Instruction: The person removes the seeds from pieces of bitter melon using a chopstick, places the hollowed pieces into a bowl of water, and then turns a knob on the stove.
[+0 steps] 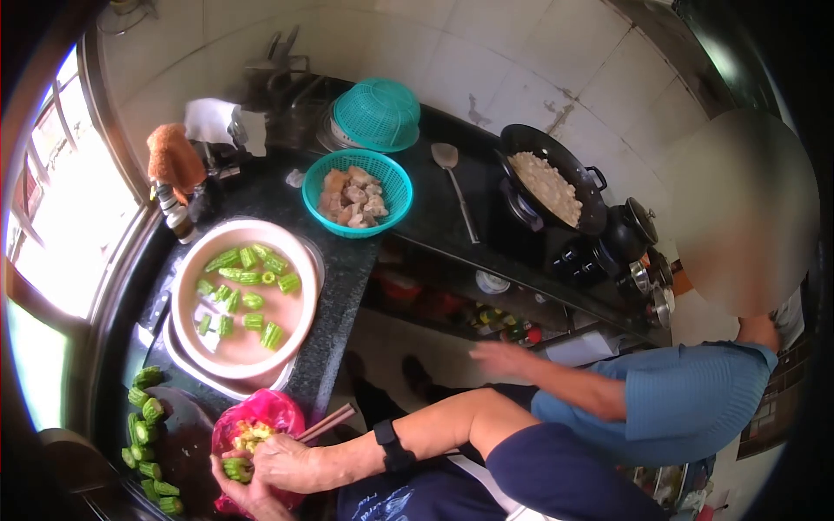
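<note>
My left hand [255, 498] is closed around a short piece of green bitter melon [236, 469] at the bottom of the head view. Pressed up against that piece, my right hand [291, 462], with a black watch on its wrist, grips a pair of chopsticks [328, 423]; their tips are hidden. Under both hands lies a pink plastic bag [282, 405] with yellowish, pulpy bits [252, 434] in it. Several cut bitter melon pieces [143, 430] stand in a line to the left. More float in water in a pale basin [184, 300].
A knife [156, 314] lies left of the basin. Raw meat chunks [352, 198] fill a teal basket [382, 227]; another teal basket [378, 113] sits upside down behind. A spatula [456, 187] lies near a wok [591, 213] of pale food. A co-worker in blue [669, 399] stands right.
</note>
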`<action>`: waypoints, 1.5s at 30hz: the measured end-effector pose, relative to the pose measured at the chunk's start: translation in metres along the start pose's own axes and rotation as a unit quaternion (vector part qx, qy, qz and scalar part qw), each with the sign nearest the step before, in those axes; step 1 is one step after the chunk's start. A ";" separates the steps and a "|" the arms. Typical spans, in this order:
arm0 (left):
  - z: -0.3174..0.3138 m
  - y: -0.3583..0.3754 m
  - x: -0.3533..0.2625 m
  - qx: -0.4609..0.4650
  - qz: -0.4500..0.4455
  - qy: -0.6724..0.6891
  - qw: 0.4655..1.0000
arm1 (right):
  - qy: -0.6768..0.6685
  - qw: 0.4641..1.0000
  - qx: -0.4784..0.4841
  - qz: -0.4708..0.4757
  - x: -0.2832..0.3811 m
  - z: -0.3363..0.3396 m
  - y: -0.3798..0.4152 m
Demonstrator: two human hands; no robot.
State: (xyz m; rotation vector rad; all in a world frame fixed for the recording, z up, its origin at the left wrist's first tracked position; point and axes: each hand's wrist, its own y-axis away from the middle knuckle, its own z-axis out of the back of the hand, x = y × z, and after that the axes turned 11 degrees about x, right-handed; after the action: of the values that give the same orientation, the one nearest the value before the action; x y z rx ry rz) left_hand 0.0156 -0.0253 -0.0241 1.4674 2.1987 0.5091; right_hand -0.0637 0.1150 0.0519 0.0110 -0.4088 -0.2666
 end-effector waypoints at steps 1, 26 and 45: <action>-0.010 0.004 0.003 0.015 -0.021 -0.016 1.000 | 0.000 1.000 -0.001 -0.001 0.001 -0.004 -0.003; 0.006 0.004 -0.002 0.000 0.011 -0.184 0.983 | 0.122 0.992 -0.016 0.018 0.014 -0.051 -0.027; -0.026 0.008 0.024 -0.062 -0.081 0.192 0.976 | -0.030 0.998 0.061 -0.011 -0.010 0.027 0.006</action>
State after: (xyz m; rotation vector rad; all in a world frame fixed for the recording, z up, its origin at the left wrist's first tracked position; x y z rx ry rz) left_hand -0.0003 -0.0018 -0.0024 1.1888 2.4986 0.9185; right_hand -0.0815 0.1244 0.0733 0.1283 -0.4837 -0.2640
